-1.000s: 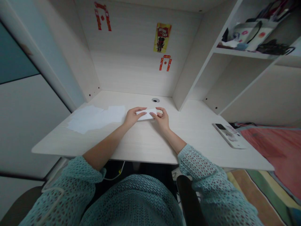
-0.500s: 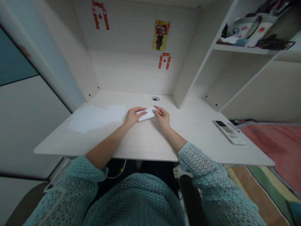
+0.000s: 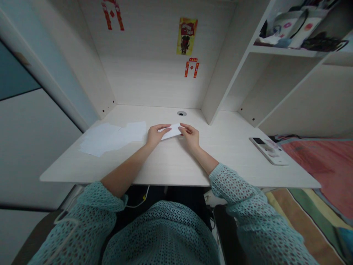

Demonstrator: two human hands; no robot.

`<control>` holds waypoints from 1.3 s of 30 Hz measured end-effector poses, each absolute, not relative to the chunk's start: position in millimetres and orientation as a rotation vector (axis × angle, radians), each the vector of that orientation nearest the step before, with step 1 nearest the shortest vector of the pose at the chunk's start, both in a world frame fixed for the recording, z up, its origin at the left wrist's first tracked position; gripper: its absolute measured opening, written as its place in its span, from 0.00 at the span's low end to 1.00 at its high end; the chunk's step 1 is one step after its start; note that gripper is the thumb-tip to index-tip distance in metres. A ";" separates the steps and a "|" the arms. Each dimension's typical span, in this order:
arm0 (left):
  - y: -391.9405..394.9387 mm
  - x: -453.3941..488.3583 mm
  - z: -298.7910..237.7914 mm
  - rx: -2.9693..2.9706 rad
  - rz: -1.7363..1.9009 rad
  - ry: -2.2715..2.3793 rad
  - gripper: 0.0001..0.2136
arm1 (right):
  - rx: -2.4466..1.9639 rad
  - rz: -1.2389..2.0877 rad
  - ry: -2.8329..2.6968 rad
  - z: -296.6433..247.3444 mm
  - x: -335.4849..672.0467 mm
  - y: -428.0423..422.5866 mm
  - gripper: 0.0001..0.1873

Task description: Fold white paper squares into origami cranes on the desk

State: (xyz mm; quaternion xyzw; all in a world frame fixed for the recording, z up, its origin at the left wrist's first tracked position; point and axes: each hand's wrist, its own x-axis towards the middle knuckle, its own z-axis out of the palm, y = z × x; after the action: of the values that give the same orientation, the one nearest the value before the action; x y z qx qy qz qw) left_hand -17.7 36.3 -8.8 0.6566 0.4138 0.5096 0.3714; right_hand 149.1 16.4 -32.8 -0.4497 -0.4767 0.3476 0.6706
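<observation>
A small folded piece of white paper [image 3: 172, 131] is held between my two hands, just over the middle of the desk. My left hand [image 3: 156, 135] pinches its left end, thumb on the near side and fingers along the far edge. At the right end, my right hand [image 3: 190, 134] grips the paper between thumb and curled fingers. The paper slants slightly, its right end farther from me. To the left of my left hand lie several overlapping sheets of white paper [image 3: 110, 138] on the desk.
The white desk [image 3: 171, 165] has a round cable hole [image 3: 181, 113] near its back panel. A phone [image 3: 267, 151] lies at the right. An upright divider [image 3: 220, 73] stands behind my right hand, and a shelf [image 3: 286, 50] with cups is at the upper right.
Both hands keep their grip on the folded paper, which looks slightly flatter now. The whole view has shifted a little; the loose sheets and phone stay in place.
</observation>
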 end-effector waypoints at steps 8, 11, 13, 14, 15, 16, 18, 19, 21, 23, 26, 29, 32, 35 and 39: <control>37.9 -14.4 -14.4 1.571 1.272 1.028 0.14 | -1.030 0.745 -1.093 -33.6 151.8 17.2 0.20; 39.7 -13.2 -15.2 1.542 1.257 1.040 0.13 | -1.020 0.744 -1.103 -34.5 152.3 17.9 0.18; 40.2 -12.2 -15.0 1.510 1.254 1.033 0.13 | -1.019 0.748 -1.106 -35.1 152.6 18.5 0.18; 40.2 -11.8 -14.8 1.490 1.254 1.024 0.12 | -1.019 0.751 -1.107 -35.3 152.8 18.6 0.18; 40.1 -11.4 -14.6 1.475 1.254 1.015 0.12 | -1.016 0.755 -1.108 -35.3 152.9 18.7 0.18; 39.9 -11.1 -14.5 1.466 1.252 1.007 0.13 | -1.012 0.759 -1.107 -35.1 153.0 18.6 0.18; 39.6 -11.0 -14.3 1.471 1.244 1.001 0.13 | -1.008 0.769 -1.103 -34.4 153.1 18.0 0.18; 39.5 -11.2 -14.3 1.479 1.240 1.004 0.13 | -1.008 0.775 -1.105 -33.9 153.1 17.6 0.17; 39.4 -11.9 -14.2 1.494 1.237 1.024 0.13 | -1.006 0.783 -1.113 -32.6 153.0 16.7 0.17; 39.3 -12.8 -13.7 1.498 1.246 1.056 0.13 | -0.996 0.787 -1.126 -31.5 152.4 15.8 0.18; 38.4 -13.4 -11.3 1.453 1.294 1.082 0.13 | -0.968 0.822 -1.121 -30.2 149.4 14.2 0.24; 35.3 -12.1 -7.1 1.365 1.388 1.062 0.14 | -0.981 0.954 -1.093 -29.5 143.4 12.2 0.28; 30.0 -8.3 -3.6 1.325 1.467 1.048 0.15 | -1.016 1.086 -1.120 -29.7 137.2 11.7 0.21; 24.7 -3.2 -3.7 1.330 1.489 1.024 0.14 | -1.028 1.101 -1.132 -31.0 133.4 13.2 0.21; 22.7 1.7 -6.8 1.341 1.508 0.987 0.14 | -1.082 1.031 -1.144 -31.4 132.1 14.1 0.21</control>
State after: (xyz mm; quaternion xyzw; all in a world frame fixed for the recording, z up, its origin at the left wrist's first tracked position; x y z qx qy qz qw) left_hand 1.7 22.7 -6.8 0.5383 0.3960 0.6053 0.4326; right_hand 132.1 14.1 -31.4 -0.4647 -0.4912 0.4426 0.5890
